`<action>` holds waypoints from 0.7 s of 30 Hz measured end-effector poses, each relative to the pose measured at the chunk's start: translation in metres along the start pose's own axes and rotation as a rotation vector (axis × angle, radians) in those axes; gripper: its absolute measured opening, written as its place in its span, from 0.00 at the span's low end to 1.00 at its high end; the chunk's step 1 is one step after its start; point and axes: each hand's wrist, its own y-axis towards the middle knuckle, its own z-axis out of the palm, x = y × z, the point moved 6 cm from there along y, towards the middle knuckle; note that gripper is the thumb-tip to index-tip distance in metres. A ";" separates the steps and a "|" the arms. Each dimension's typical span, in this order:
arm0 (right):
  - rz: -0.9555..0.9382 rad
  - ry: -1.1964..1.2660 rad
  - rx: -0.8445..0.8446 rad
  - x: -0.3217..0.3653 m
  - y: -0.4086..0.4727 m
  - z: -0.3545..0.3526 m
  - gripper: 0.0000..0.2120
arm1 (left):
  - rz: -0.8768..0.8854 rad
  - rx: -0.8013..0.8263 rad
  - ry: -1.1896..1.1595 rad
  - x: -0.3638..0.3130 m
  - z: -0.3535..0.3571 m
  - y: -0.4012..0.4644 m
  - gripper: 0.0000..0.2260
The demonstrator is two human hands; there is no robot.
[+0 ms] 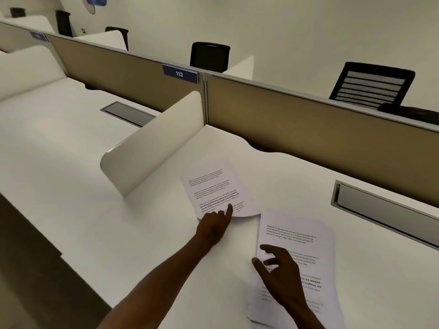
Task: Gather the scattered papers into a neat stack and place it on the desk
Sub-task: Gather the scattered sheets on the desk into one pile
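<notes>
A printed sheet lies askew on the white desk, its near edge curled up. My left hand grips that near edge, the index finger stretched on top of the sheet. Nearer to me lies a loose pile of printed papers with offset edges. My right hand hovers flat over the pile with fingers spread; whether it touches the paper I cannot tell. The pile's lower part is hidden by my right hand and forearm.
A rounded white divider stands left of the sheet, separating a neighbouring desk. A tan partition with a "112" label runs behind. A grey cable hatch is set in the desk at right. Black chairs stand beyond.
</notes>
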 end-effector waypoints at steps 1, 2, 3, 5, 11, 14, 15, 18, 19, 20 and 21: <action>0.074 0.059 0.029 0.002 0.002 0.001 0.18 | -0.035 -0.097 -0.032 0.006 -0.008 -0.004 0.31; 0.159 0.146 0.065 0.004 0.004 0.003 0.17 | -0.055 -0.173 -0.066 0.009 -0.017 -0.009 0.33; 0.252 0.282 0.102 0.004 0.007 0.005 0.17 | -0.072 -0.220 -0.090 0.010 -0.025 -0.016 0.33; 0.463 0.642 0.175 0.001 0.013 0.010 0.19 | -0.109 -0.362 -0.119 0.003 -0.040 -0.037 0.28; 0.727 1.216 0.349 -0.013 0.032 -0.001 0.43 | 0.022 -0.481 -0.375 -0.063 -0.038 -0.121 0.20; 0.703 1.280 0.517 -0.016 0.035 -0.014 0.41 | 0.165 -0.462 -0.387 -0.101 -0.019 -0.157 0.24; 0.700 1.225 0.521 -0.019 0.034 -0.020 0.37 | 0.202 -0.446 -0.374 -0.111 -0.013 -0.166 0.26; 0.618 0.889 0.499 -0.037 0.031 -0.032 0.23 | 0.254 -0.386 -0.362 -0.125 0.001 -0.179 0.29; 0.574 0.777 0.464 -0.043 0.031 -0.036 0.22 | 0.259 -0.367 -0.356 -0.127 0.002 -0.181 0.29; 0.530 0.673 0.421 -0.047 0.029 -0.040 0.23 | 0.258 -0.337 -0.354 -0.128 0.004 -0.182 0.29; 0.491 0.597 0.373 -0.049 0.026 -0.044 0.24 | 0.250 -0.306 -0.363 -0.128 0.006 -0.183 0.29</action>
